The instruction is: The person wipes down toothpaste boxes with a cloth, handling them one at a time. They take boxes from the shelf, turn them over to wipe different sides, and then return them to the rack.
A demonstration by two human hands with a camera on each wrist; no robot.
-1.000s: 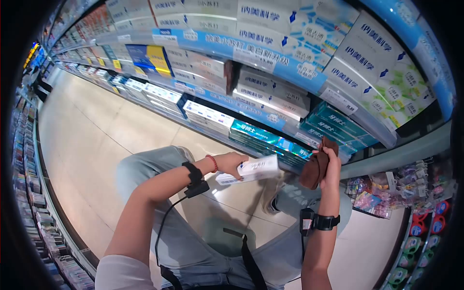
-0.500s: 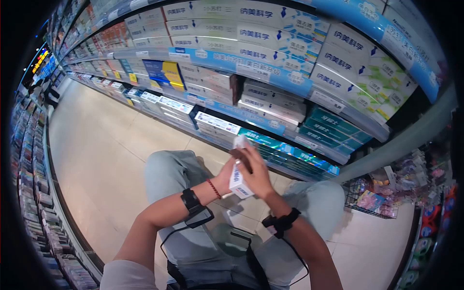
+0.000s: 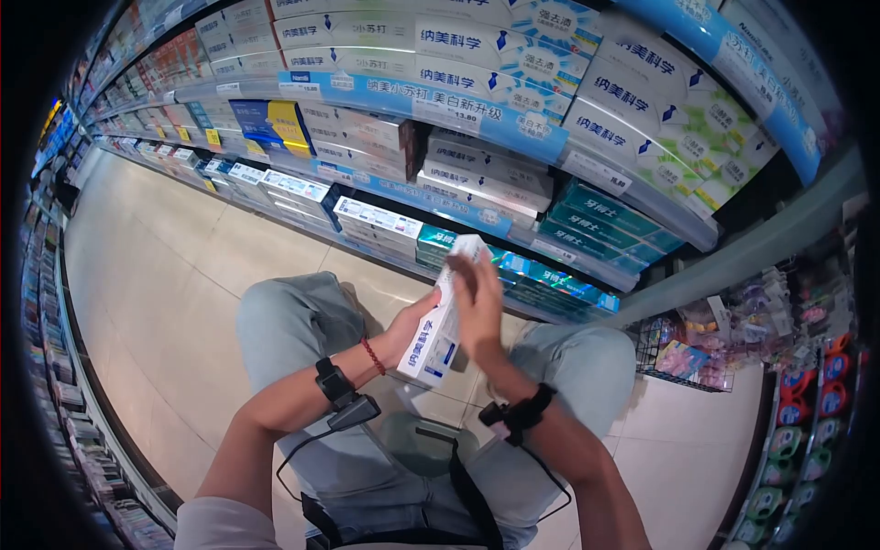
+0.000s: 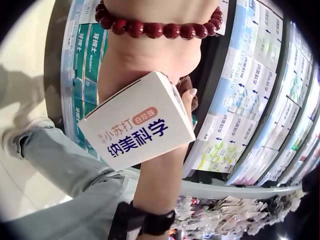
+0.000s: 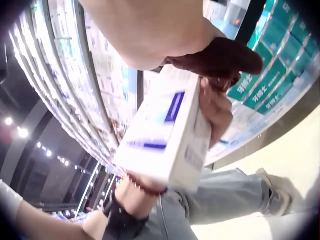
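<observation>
A white toothpaste box (image 3: 429, 341) with blue lettering is held tilted between the knees. My left hand (image 3: 409, 326) grips it along its left side, thumb on the near face. At the upper part of the box, my right hand (image 3: 482, 307) holds a folded brown cloth (image 5: 220, 57) against it. The right fingers lie across the box, covering part of it. In the left wrist view, the end of the box (image 4: 137, 125) with its printed label faces the camera.
Shelves of stacked toothpaste boxes (image 3: 486, 55) run along the front, with green boxes (image 3: 596, 220) on the low tiers. A wire basket of small packets (image 3: 687, 362) hangs at the right. Pale tiled floor (image 3: 165, 266) lies to the left, with another shelf beyond.
My right hand has brought the brown cloth from the right side over to the box. The left hand has turned the box from lying sideways to a steeper tilt.
</observation>
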